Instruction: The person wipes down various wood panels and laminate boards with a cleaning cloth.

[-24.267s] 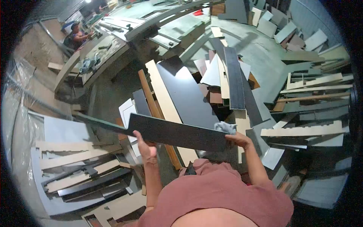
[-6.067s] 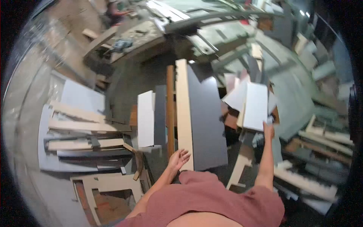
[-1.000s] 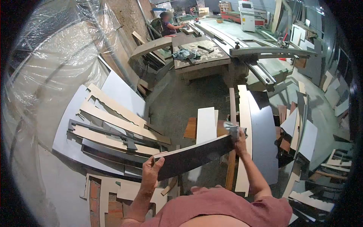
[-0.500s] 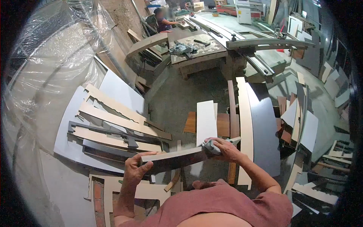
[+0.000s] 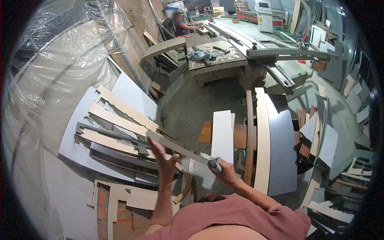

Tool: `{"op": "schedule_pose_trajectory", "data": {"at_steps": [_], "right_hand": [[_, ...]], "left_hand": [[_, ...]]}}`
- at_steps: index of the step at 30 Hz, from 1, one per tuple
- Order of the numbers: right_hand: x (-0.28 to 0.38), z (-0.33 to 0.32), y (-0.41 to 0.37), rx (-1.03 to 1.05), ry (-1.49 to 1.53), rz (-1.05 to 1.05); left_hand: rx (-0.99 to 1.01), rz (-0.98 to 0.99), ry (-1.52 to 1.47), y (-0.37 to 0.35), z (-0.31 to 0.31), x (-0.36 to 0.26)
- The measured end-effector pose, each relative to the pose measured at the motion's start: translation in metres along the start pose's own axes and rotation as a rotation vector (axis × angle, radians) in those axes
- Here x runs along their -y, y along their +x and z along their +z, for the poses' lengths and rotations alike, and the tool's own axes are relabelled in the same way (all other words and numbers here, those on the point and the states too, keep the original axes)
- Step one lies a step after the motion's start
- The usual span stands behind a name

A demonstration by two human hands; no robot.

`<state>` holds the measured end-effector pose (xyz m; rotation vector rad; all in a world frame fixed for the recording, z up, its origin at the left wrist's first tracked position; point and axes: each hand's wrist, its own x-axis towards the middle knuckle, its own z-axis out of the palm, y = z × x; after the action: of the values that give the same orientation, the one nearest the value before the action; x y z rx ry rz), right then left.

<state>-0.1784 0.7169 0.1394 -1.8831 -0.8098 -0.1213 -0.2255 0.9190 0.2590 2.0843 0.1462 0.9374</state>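
Observation:
A long, narrow board (image 5: 176, 147) slants in front of me, its far-left end higher in view. My right hand (image 5: 226, 173) is closed around a crumpled grey-blue cloth (image 5: 215, 163) at the board's near-right end. Fingers stretched and thumb apart, my left hand (image 5: 163, 158) is open against the board's other end. Whether its palm bears any of the weight cannot be seen. Below the board, a curved wooden strip (image 5: 185, 188) leans by my left forearm.
Cut panels (image 5: 120, 120) lean in a stack at left. A white board (image 5: 222, 134) and a dark panel (image 5: 282, 148) stand ahead and right. Farther off are a workbench (image 5: 220, 60), a sliding saw rail (image 5: 288, 53) and another person (image 5: 180, 27). Offcuts (image 5: 316, 128) crowd the right.
The board has turned from nearly level to a slant, its left end swinging away from me. My left hand has loosened from its grip on that end. The view has shifted slightly.

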Motion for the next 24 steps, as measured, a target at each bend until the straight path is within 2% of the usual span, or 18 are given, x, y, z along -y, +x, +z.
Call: {"op": "schedule_pose_trajectory", "data": {"at_steps": [1, 3, 4, 8, 10, 11, 13, 14, 16, 17, 19, 20, 21, 23, 24], "right_hand": [[0.004, 0.001, 0.004, -0.076, -0.044, -0.032], [0.013, 0.002, 0.008, -0.089, -0.064, -0.047], [0.017, 0.003, 0.009, -0.087, -0.062, -0.042], [0.023, 0.014, 0.004, -0.047, -0.047, -0.018], [0.016, 0.026, -0.002, -0.017, -0.033, 0.018], [0.016, 0.029, -0.004, -0.017, -0.036, 0.02], [0.018, 0.032, -0.005, 0.049, 0.145, -0.009], [0.029, 0.025, 0.0, 0.049, 0.141, -0.004], [0.061, -0.003, 0.02, 0.16, 0.478, 0.061], [0.079, -0.017, 0.032, 0.215, 0.649, 0.092], [0.113, -0.041, 0.055, 0.132, 0.764, 0.125], [0.129, -0.049, 0.068, 0.066, 0.744, -0.084], [0.129, -0.044, 0.074, 0.064, 0.746, -0.079], [0.124, -0.033, 0.081, 0.206, 0.787, -0.146], [0.127, -0.032, 0.082, 0.205, 0.788, -0.144]], "left_hand": [[0.003, -0.001, -0.004, -0.008, 0.009, -0.001], [0.065, -0.162, -0.385, -0.017, 0.025, -0.003], [-0.024, -0.043, -0.362, -0.015, 0.03, -0.005], [-0.102, -0.033, -0.341, -0.016, 0.027, -0.027], [-0.157, -0.223, -0.456, -0.016, 0.028, -0.028], [-0.155, -0.224, -0.459, -0.02, 0.03, -0.018], [-0.257, -0.33, -0.572, -0.028, 0.04, 0.017], [-0.255, -0.335, -0.575, -0.029, 0.044, 0.02], [-0.283, -0.181, -0.613, -0.029, 0.05, 0.022], [-0.282, -0.185, -0.612, -0.029, 0.05, 0.014], [-0.211, -0.152, -0.59, -0.031, 0.051, -0.01], [-0.169, -0.147, -0.624, -0.033, 0.052, -0.013], [-0.166, -0.152, -0.622, -0.033, 0.051, -0.014], [-0.096, -0.075, -0.363, -0.033, 0.051, -0.016], [-0.094, -0.199, -0.721, -0.034, 0.064, 0.012]]}}
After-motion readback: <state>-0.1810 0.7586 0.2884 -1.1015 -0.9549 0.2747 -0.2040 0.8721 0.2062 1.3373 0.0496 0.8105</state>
